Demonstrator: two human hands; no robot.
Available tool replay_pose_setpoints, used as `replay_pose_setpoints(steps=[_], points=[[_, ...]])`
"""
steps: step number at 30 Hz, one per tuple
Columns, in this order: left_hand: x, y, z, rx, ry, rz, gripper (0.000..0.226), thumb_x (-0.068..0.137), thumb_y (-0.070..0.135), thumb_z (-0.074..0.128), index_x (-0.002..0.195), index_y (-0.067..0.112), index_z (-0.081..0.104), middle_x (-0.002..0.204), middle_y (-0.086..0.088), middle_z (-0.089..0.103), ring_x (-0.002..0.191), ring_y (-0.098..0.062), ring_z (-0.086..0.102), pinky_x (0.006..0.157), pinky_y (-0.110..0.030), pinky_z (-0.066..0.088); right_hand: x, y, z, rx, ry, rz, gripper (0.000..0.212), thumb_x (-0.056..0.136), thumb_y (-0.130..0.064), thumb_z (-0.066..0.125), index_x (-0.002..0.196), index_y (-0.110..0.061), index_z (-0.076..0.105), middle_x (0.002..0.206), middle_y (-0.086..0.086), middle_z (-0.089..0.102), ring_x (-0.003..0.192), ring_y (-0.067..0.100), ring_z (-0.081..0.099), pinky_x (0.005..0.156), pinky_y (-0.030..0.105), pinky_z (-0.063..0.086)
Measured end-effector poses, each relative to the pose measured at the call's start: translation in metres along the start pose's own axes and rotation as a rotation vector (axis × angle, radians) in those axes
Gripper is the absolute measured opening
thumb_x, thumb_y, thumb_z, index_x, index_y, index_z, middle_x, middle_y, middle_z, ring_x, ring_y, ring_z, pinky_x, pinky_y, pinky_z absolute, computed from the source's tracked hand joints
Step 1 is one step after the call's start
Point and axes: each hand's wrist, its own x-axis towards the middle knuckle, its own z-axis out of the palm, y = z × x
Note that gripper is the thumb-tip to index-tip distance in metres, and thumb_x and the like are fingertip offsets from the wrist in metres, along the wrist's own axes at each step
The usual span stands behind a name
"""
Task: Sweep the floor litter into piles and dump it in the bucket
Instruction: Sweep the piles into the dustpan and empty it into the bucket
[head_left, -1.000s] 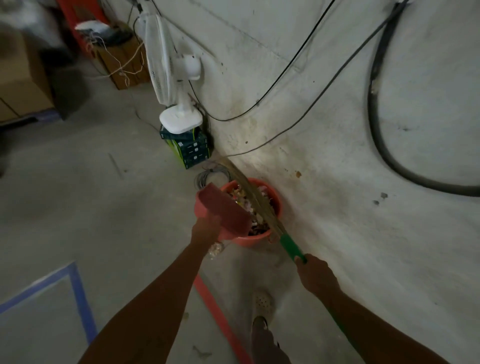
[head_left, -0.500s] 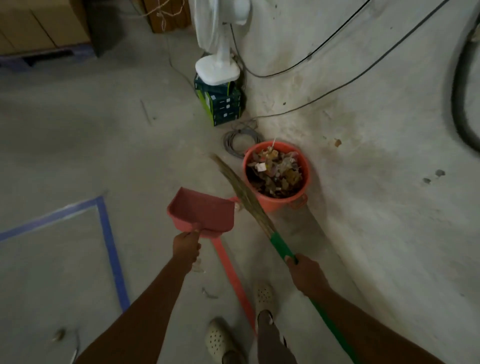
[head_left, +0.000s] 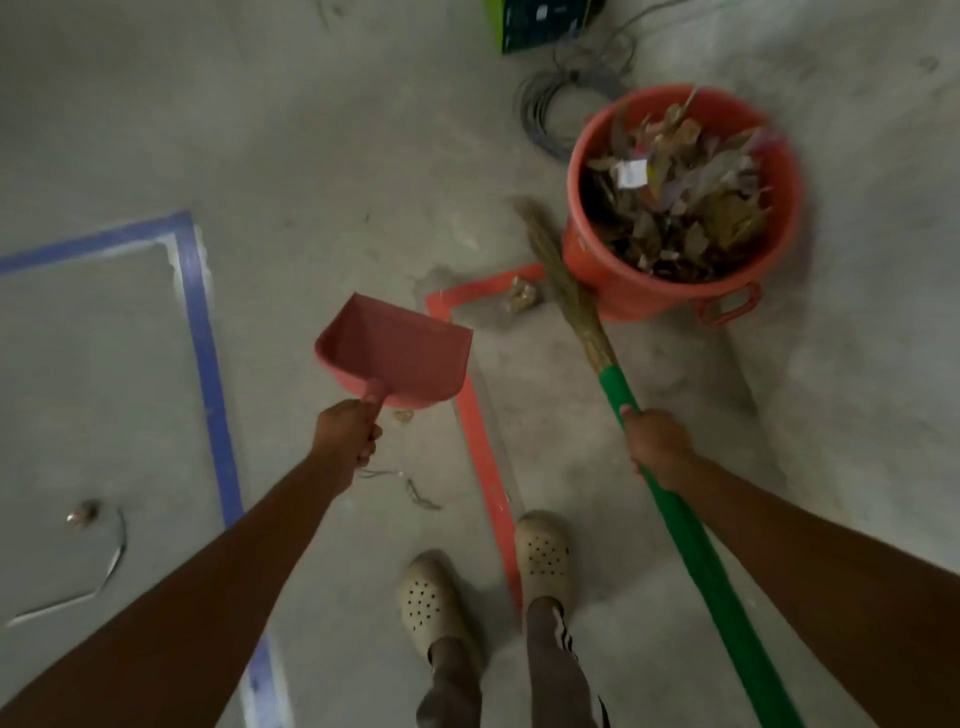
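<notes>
Litter (head_left: 675, 202) of dry leaves and paper scraps lies heaped in the orange bucket (head_left: 639, 299), which stands on the concrete floor, so at least one load looks dumped. The left hand (head_left: 345, 431) has its fingers curled round the short handle of the pink dustpan (head_left: 400, 353), held off the floor, apparently empty and apart from the bucket. The right hand (head_left: 657, 441) is wrapped round the green handle of the broom (head_left: 566, 291), whose straw bristles slant across the bucket's near side, seemingly touching it. A crumpled scrap (head_left: 522, 293) sits just beside the bristles at the corner of the red tape (head_left: 480, 452), smaller bits (head_left: 421, 493) lie near the feet, and a thin strip (head_left: 111, 561) rests left of the blue tape (head_left: 208, 353). The step in hand seems to be gathering what is left; next the broom should draw these pieces together and the pan come down flat to meet them.
</notes>
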Motion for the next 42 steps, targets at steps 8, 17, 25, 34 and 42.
replay_pose_setpoints(steps=[8,17,25,34,42], points=[[0.027,-0.081,0.03,-0.062,0.084,-0.101,0.026,0.098,0.028,0.055,0.078,0.012,0.055,0.066,-0.008,0.052,0.039,-0.013,0.036,0.038,-0.018,0.023,0.001,0.015,0.059,-0.296,-0.152,-0.19,0.05,0.102,-0.05,0.039,0.114,-0.009,0.065,0.108,0.017,0.069,0.097,0.036,0.068,0.08,0.038,0.054],[-0.034,-0.101,0.013,-0.131,0.151,-0.071,0.023,0.101,0.024,0.051,0.085,0.008,0.056,0.064,-0.011,0.05,0.037,-0.013,0.034,0.038,-0.019,0.023,-0.04,0.071,0.021,-0.272,-0.076,-0.214,0.042,0.105,-0.047,0.036,0.105,-0.013,0.06,0.075,0.001,0.055,0.061,0.02,0.048,0.054,0.029,0.035],[-0.059,-0.157,-0.007,-0.192,0.211,-0.145,0.03,0.102,0.031,0.055,0.084,0.007,0.055,0.063,-0.009,0.051,0.043,-0.014,0.037,0.037,-0.021,0.027,-0.032,0.074,0.048,-0.266,-0.111,-0.046,0.05,0.105,-0.045,0.036,0.101,-0.004,0.064,0.077,0.011,0.068,0.056,0.024,0.065,0.045,0.023,0.039],[-0.08,-0.232,-0.09,-0.361,0.31,-0.178,0.048,0.091,0.05,0.066,0.068,0.014,0.044,0.057,-0.007,0.046,0.037,-0.014,0.031,0.039,-0.018,0.021,-0.121,0.027,0.131,-0.527,-0.236,-0.486,0.038,0.103,-0.05,0.035,0.097,-0.018,0.055,0.08,0.0,0.057,0.069,0.018,0.057,0.057,0.029,0.041],[-0.092,-0.33,-0.186,-0.426,0.32,-0.152,0.038,0.096,0.038,0.061,0.071,0.013,0.046,0.061,-0.011,0.048,0.037,-0.015,0.031,0.039,-0.016,0.02,-0.163,0.025,0.2,-0.232,-0.057,-0.341,0.051,0.104,-0.046,0.036,0.1,-0.003,0.064,0.094,0.019,0.067,0.087,0.036,0.065,0.073,0.039,0.051]])
